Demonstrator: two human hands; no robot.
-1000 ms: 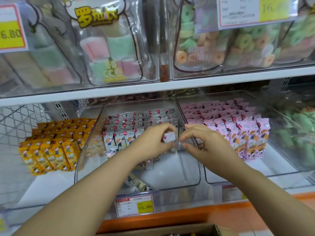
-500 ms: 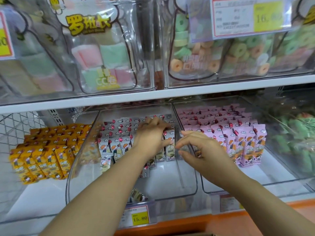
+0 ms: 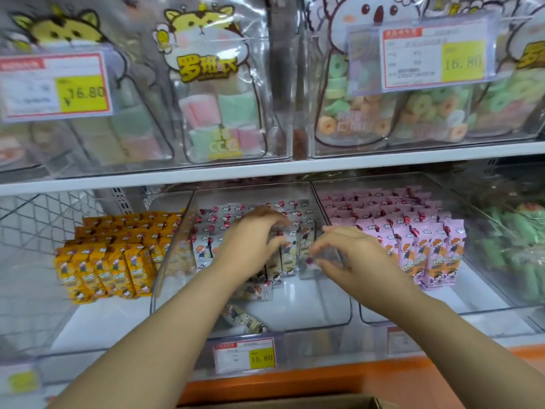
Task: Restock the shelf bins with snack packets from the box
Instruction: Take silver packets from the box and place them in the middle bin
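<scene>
In the bin, near its right wall, left hand arches over grey packets; right hand hovers half-open beside them (whether either grips one is too blurred to tell).

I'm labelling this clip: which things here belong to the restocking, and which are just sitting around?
In the job: left hand, right hand, grey packets, middle bin, cardboard box.
Bystanders: yellow packets, pink packets, marshmallow bags, ring-candy bags, price tags.

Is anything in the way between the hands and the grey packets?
Nothing visible is. The left hand and right hand are inside the middle bin, right at the grey packets, reaching in over its clear front wall.
</scene>
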